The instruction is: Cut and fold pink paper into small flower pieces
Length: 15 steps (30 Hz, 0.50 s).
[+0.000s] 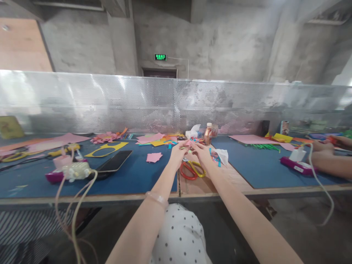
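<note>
My left hand and my right hand meet above the table, fingers closed around a small piece of pink paper. How the paper is folded is too small to make out. Below my hands lies a pair of scissors with a red and a yellow handle loop. Blue and pink paper scraps are beside my right hand, with a crumpled white tissue next to them. To the left of my left hand, pieces of pink paper rest on the blue mat.
A phone and a power strip with plugs and cables stand at left, near cut yellow paper. A bottle is behind my hands. A perforated metal screen closes the back. At right a co-worker's hands work beside another power strip.
</note>
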Each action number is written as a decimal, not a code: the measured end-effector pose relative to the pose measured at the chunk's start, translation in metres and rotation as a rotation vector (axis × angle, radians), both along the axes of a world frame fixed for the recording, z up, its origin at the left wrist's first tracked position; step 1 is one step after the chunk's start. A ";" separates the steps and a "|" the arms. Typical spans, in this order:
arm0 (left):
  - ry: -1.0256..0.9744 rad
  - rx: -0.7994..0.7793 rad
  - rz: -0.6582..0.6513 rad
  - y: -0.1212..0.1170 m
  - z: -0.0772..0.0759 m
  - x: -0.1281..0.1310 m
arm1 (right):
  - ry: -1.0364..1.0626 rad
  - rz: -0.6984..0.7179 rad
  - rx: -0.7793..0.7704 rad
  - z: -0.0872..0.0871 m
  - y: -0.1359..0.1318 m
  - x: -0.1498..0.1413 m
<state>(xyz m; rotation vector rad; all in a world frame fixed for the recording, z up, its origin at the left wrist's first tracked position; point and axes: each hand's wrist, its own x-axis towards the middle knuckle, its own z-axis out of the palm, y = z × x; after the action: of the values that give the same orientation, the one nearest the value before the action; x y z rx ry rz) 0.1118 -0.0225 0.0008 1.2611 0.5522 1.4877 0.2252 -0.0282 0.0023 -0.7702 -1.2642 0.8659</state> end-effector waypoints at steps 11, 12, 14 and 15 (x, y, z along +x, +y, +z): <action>-0.047 -0.033 -0.017 -0.001 0.003 -0.002 | 0.033 0.025 -0.007 0.001 -0.003 -0.002; -0.040 -0.033 -0.013 -0.002 0.003 -0.002 | 0.035 0.029 -0.005 0.002 -0.003 -0.002; -0.034 -0.029 -0.010 -0.003 0.004 -0.003 | 0.034 0.029 0.002 0.002 -0.004 -0.002; -0.040 -0.029 -0.012 -0.003 0.004 -0.003 | 0.031 0.021 0.007 0.002 -0.005 -0.002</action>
<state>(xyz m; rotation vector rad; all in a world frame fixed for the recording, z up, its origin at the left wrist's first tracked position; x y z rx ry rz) 0.1089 -0.0257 0.0049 1.2084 0.5372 1.4865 0.2229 -0.0328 0.0047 -0.7365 -1.2492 0.8873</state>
